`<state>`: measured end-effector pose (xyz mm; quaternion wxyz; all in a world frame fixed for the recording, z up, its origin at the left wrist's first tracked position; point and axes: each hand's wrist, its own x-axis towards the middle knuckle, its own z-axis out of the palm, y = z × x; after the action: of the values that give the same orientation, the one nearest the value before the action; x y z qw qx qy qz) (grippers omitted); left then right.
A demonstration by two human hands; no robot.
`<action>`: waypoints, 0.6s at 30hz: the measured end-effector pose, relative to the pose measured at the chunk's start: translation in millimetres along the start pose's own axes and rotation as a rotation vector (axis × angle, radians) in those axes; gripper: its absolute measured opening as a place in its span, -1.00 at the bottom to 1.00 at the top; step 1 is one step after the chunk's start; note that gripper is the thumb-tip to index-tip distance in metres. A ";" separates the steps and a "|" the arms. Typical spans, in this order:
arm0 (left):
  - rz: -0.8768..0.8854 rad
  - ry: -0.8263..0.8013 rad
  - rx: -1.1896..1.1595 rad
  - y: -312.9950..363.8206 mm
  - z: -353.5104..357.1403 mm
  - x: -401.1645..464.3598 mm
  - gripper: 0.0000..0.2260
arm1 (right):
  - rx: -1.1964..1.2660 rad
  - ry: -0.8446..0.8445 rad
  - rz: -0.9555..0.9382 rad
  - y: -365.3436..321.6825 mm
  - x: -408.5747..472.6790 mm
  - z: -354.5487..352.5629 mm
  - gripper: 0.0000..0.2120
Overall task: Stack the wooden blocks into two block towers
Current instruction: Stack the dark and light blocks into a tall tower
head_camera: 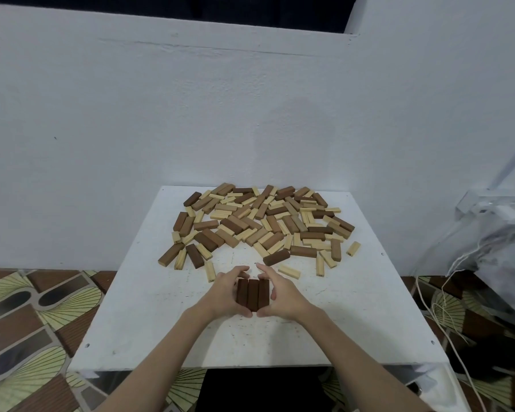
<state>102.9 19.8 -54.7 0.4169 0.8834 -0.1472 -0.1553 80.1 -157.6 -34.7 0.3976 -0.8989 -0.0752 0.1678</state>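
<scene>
Blocks in dark brown, three of them (252,293), lie side by side on your white tabletop (149,307), long sides touching and their length running away from you, so that they form one flat row near the middle of the surface. Your left hand (225,292) cups the left side of this row and your right hand (283,294) cups the right side; each grip is curled round the outer block, with the fingers wrapped over the far ends and the thumbs meeting at the near ends, so both hands press the three pieces together. Whether the row rests on the surface or is lifted slightly, you cannot tell from this angle. Beyond your fingers, toward the wall (250,114), the loose pile of wooden blocks (259,224) spreads across the far half of the tabletop, a jumble of pale, mid-brown and dark pieces lying flat at all angles, some overlapping. A few pale strays sit apart from it: one (289,271) just beside your right fingertips, another (210,271) near your left hand, and one (353,248) off toward the right edge. Patterned floor (27,322) shows on both sides below, and white cords (446,337) trail down at the right.
</scene>
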 end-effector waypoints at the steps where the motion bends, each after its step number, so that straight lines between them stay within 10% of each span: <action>1: 0.000 0.005 -0.001 -0.2 0.1 -0.3 -0.17 | 0.004 0.001 -0.007 -0.6 0.2 -0.1 -0.03; 18: -0.024 0.072 0.008 -36.0 -28.4 -37.9 -0.12 | 0.029 -0.006 -0.011 -23.7 2.9 45.9 0.03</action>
<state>84.5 76.1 -59.9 0.4164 0.8918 -0.1224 -0.1276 66.1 -109.2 -46.6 0.4113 -0.8922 -0.0789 0.1692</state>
